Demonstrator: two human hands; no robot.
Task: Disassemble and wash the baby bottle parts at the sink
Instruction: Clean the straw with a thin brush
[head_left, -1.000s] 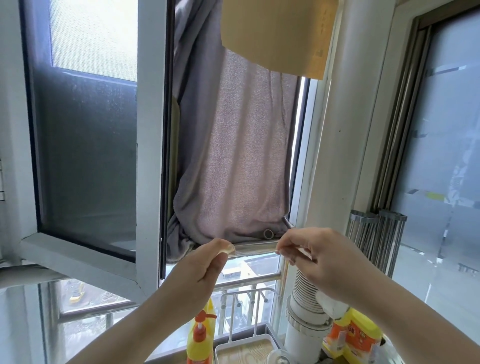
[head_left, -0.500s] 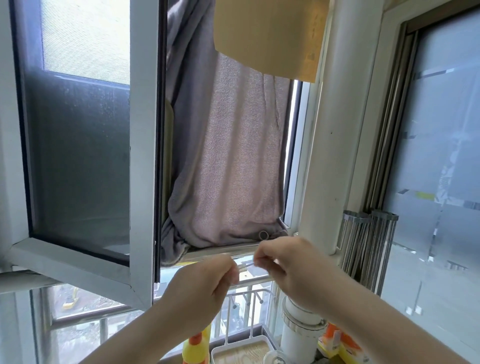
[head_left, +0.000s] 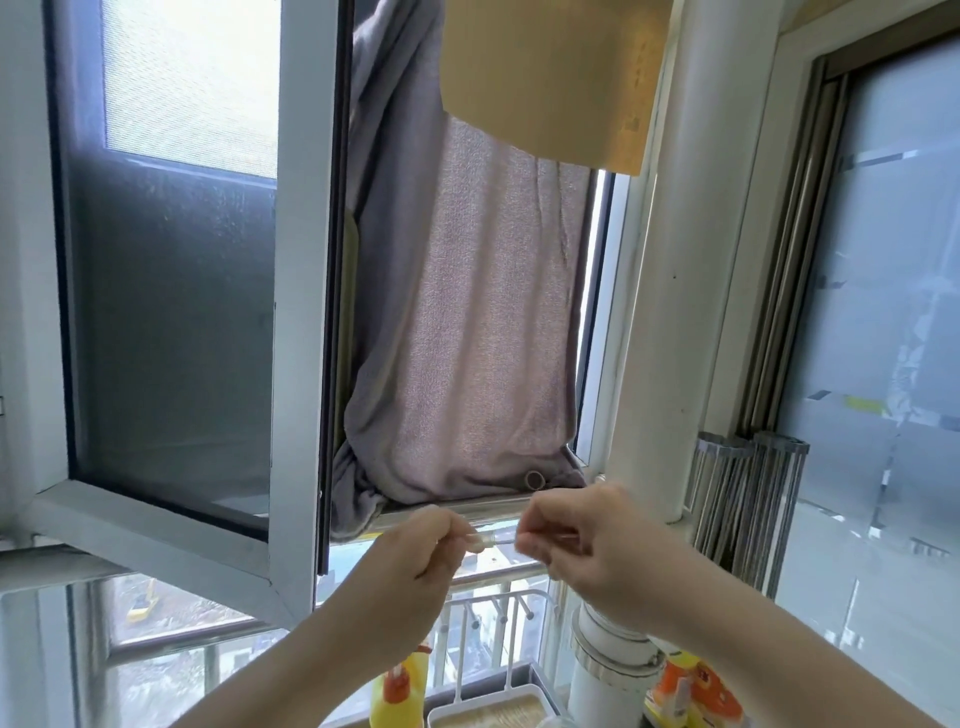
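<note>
Left hand (head_left: 415, 566) and right hand (head_left: 587, 545) have drawn closer.

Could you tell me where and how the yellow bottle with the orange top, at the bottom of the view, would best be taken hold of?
Probably around the yellow body just under the orange top, coming from the near side. The yellow bottle stands upright; both hands are pinching a thin clear piece, and the white rack stands behind it to the right. Its lower part is out of frame.
</note>
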